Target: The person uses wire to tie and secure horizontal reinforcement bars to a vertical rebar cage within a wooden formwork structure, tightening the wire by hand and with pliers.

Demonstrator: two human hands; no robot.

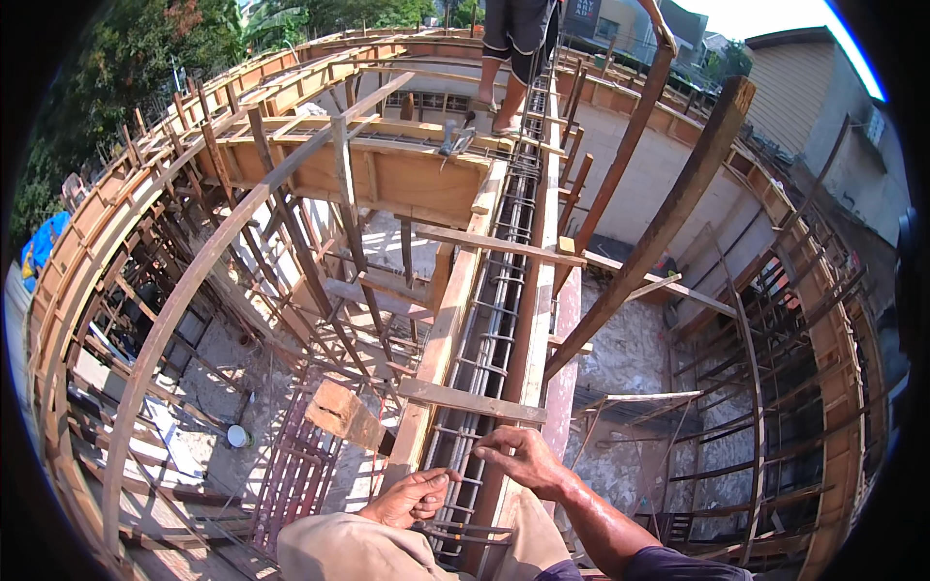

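Observation:
I sit astride a long wooden beam form, and a cage of steel rebar (487, 334) with stirrups runs along inside it. My left hand (412, 497) is over the form's left side by my knee, its fingers curled and the thumb pressed on them. Across the cage, my right hand (528, 462) reaches in from the right with fingers drawn together, their tips just above the bars. Anything in either pinch is too small to make out. Just ahead of both hands, a short wooden crosspiece (472, 401) bridges the form's two sides.
Another person (513, 58) stands on the form farther ahead. A second crosspiece (499, 244) spans the form. A slanting timber post (659, 218) rises at the right, and a sawn timber block (341, 412) stands at the left. Far below lies the floor, with a white bucket (238, 436).

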